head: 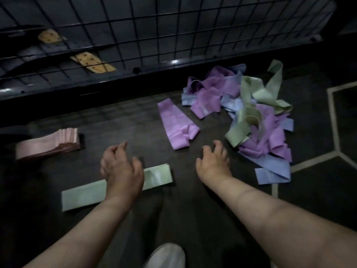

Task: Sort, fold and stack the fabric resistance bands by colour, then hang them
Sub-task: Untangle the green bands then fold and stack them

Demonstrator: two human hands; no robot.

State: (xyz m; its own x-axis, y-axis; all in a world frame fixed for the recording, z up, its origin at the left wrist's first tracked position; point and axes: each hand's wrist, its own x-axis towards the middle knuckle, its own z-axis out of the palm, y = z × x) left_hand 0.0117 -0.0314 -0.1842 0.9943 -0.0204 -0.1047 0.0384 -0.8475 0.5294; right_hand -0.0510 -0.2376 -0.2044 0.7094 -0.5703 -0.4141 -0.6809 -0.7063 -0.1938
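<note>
Head view: both sets of fingers are seen loosely curled, and nothing is held by either. The left hand (121, 169) is placed above the middle of a folded green band (158, 176), which lies flat beneath the palm; whether it is touched cannot be told. The right hand (213, 163) is poised over the dark floor (193, 209), its fingertips directed at a loose lilac band (174, 124) just beyond them. Further out, to the right of those fingers, an unsorted pile (251, 105) of lilac, green and blue bands is heaped, and a blue band (270, 172) is trailed out just beside the right hand. Well to the left of the left fingers a neat pink stack (48, 145) is set. A wire grid panel (154, 31) is stood beyond everything.

The lilac band is judged to be next. It is best taken by one end, drawn flat, its crumpled end smoothed, then folded to the green band's length and laid apart, so that colours are not mixed.
</note>
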